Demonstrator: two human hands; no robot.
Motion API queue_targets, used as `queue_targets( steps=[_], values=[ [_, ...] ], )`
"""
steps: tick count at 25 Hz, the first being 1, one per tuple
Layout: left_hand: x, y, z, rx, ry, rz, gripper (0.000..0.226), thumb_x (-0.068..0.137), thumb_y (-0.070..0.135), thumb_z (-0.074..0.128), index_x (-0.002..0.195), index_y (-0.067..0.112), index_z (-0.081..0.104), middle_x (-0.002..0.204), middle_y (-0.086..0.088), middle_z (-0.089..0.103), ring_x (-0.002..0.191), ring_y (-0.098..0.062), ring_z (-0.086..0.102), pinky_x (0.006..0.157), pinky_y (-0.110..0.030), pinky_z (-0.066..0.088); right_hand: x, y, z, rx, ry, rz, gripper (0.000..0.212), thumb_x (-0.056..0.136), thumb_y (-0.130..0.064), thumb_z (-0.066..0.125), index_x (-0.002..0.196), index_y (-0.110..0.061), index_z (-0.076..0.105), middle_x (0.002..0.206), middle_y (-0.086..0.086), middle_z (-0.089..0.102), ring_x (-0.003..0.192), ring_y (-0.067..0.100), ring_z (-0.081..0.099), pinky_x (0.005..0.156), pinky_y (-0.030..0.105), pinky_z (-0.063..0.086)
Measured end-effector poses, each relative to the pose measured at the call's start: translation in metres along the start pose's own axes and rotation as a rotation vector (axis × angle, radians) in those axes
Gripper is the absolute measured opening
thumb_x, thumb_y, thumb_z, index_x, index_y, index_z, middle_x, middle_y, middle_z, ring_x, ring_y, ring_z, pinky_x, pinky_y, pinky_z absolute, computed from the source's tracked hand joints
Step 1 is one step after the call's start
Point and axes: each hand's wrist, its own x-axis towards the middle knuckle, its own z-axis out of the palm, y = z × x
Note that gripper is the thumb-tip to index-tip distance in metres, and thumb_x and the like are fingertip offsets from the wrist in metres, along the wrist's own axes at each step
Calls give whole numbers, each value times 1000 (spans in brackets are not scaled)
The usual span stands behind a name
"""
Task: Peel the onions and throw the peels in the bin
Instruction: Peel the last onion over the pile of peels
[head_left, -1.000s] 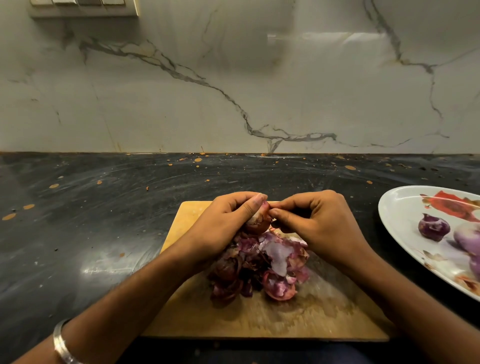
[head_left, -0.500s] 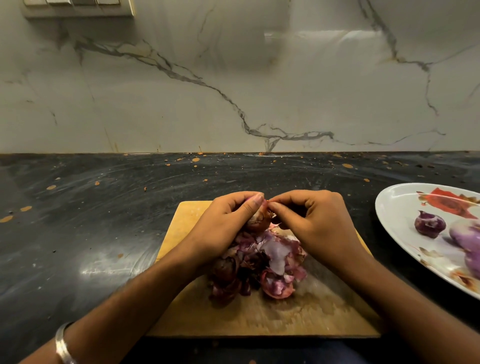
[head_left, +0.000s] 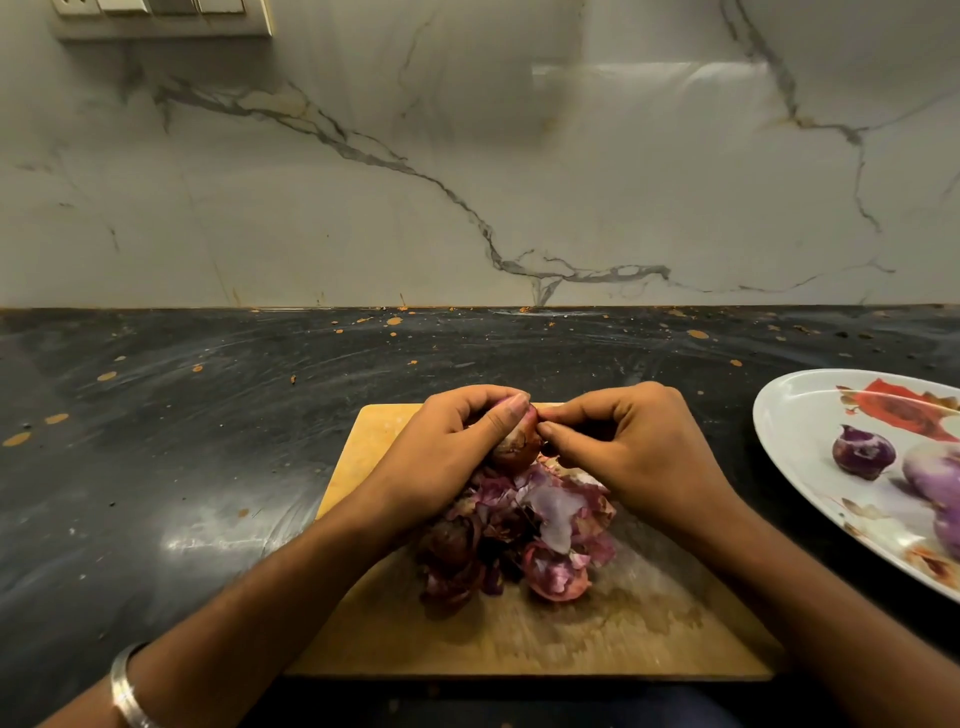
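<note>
Frame centre: left hand (head_left: 441, 462) grips onion (head_left: 517, 441); right hand (head_left: 623, 452) pinches skin. Peeling underway; next, strip skin onto peels (head_left: 524, 530).

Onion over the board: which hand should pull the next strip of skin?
Right. The left hand is wrapped around the onion, holding it above the peel pile. The right hand carries nothing and its fingertips are pinched at the onion's skin, so it is probably best placed to peel.

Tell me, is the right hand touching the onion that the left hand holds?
Touching. In the head view the right hand has its fingertips pinched against the side of the onion, which the left hand grips over the cutting board.
</note>
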Motion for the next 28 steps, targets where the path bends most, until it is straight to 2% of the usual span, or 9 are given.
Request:
queue_targets(
  steps=[2, 6, 9, 11, 14, 19, 24, 28],
  values=[
    [-1, 0, 2, 11, 7, 6, 25, 92, 36, 56, 104, 23, 73, 100, 0, 77, 98, -16, 72, 90, -35, 58, -1, -1, 1, -47, 21, -31, 15, 84, -10, 77, 95, -18, 81, 84, -7, 78, 71, 4, 73, 66, 31, 60],
    [-2, -1, 4, 69, 61, 16, 25, 97, 32, 56, 112, 20, 72, 103, 1, 76, 101, -14, 71, 93, -43, 56, -4, -6, 7, -224, 106, -185, 6, 82, -9, 77, 78, -13, 80, 68, -5, 74, 56, 10, 64, 52, 18, 48],
    [-1, -2, 5, 93, 79, -1, 27, 97, 31, 57, 117, 17, 70, 106, 1, 75, 104, -14, 69, 95, -46, 54, -6, -6, 14, -367, 151, -250, 13, 82, -7, 77, 70, -8, 72, 62, 0, 67, 53, 13, 58, 51, 35, 50],
    [-1, -2, 6, 84, 76, -6, 26, 97, 29, 57, 116, 16, 70, 106, -1, 75, 104, -15, 69, 96, -47, 54, -7, -5, 18, -377, 186, -240, 14, 82, -7, 76, 69, -7, 69, 62, 3, 66, 54, 17, 58, 52, 40, 50],
    [-2, 1, 4, 57, 67, -7, 28, 97, 29, 57, 118, 15, 69, 108, -2, 75, 105, -15, 69, 96, -46, 54, -5, -4, 18, -309, 239, -225, 10, 81, -7, 75, 72, -8, 72, 64, 0, 68, 56, 14, 61, 53, 38, 51],
    [-2, 2, 1, 36, 48, -10, 32, 98, 28, 55, 126, 15, 65, 112, -2, 73, 106, -13, 69, 98, -42, 54, -5, -4, 17, -169, 261, -144, 9, 80, -6, 75, 76, -14, 76, 65, -9, 70, 60, 5, 66, 55, 20, 53],
    [-2, 2, 0, -20, 16, -55, 30, 102, 27, 49, 127, 19, 63, 117, -2, 71, 107, -15, 69, 94, -35, 56, 2, 1, 6, 269, 206, 174, 8, 82, -2, 73, 78, -9, 74, 65, 5, 73, 58, 17, 73, 54, 24, 58],
    [-1, 1, 1, -66, 15, -113, 30, 105, 22, 41, 125, 22, 64, 120, -3, 68, 106, -17, 69, 92, -36, 57, 1, 0, 7, 290, 155, 220, 8, 85, -4, 72, 80, -11, 72, 67, 6, 73, 60, 19, 74, 54, 24, 58]
  ],
)
